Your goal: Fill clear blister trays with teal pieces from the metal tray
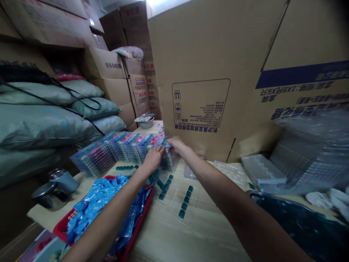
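Note:
Both arms reach forward to the right-hand end of a row of stacked clear plastic trays (170, 160). My left hand (154, 158) is closed on the near edge at the top of this end stack. On its far right side, my right hand (177, 143) has its fingers closed at the upper edge of a clear plastic tray, with some blue between the hands. Closer to me, a clear flat tray (174, 205) lies on the table, with dark green square pieces (186, 201) lined up in it. More green pieces (165, 187) lie just left of it.
A red basket (144, 214) of blue packets (102, 202) stands front left, beside a dark mug (50, 196) and a jar (64, 181). A large cardboard box (201, 54) walls the back. At right are piled clear trays (302, 153) and a bag of dark green pieces (302, 225).

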`<action>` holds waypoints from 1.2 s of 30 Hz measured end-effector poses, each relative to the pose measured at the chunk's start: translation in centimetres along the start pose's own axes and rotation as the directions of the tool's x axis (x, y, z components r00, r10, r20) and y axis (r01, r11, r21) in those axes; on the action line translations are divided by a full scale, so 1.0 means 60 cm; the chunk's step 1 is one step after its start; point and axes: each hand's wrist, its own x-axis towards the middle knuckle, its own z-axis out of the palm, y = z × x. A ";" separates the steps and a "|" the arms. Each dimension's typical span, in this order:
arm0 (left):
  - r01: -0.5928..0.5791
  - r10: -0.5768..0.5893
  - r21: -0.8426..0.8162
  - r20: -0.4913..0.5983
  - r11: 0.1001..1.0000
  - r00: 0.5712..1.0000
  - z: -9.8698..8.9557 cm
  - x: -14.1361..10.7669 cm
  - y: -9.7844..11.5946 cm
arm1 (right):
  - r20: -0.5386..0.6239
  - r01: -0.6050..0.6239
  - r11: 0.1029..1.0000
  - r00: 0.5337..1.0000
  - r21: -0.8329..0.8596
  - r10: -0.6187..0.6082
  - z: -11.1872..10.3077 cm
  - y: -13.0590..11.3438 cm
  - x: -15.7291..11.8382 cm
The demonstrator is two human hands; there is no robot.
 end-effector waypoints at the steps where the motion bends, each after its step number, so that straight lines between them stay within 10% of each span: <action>1: -0.001 0.001 -0.016 0.006 1.000 1.000 0.002 0.003 -0.002 | -0.004 -0.028 0.999 1.000 -0.025 0.028 -0.007 0.001 0.001; 11: -0.072 0.075 -0.154 0.012 0.985 0.997 0.020 0.025 -0.002 | -0.091 -0.110 0.971 0.992 -0.213 0.093 -0.199 0.110 -0.072; 16: 0.057 -0.063 -0.153 -0.032 0.987 0.998 -0.041 -0.031 0.101 | -0.115 -0.104 0.902 0.992 -0.420 0.061 -0.292 0.209 -0.179; 19: 0.015 0.020 -0.185 0.184 0.983 0.983 -0.057 -0.095 0.192 | -0.131 -0.132 0.796 0.989 -0.591 0.067 -0.325 0.260 -0.248; 26: 0.032 0.037 -0.129 0.495 0.991 0.868 0.017 -0.258 0.321 | -0.236 -0.234 0.561 0.969 -0.794 0.070 -0.393 0.308 -0.363; 36: 0.141 -0.125 -0.139 0.115 0.980 0.985 0.073 -0.324 0.311 | -0.054 -0.083 0.435 0.995 -0.897 0.078 -0.374 0.296 -0.256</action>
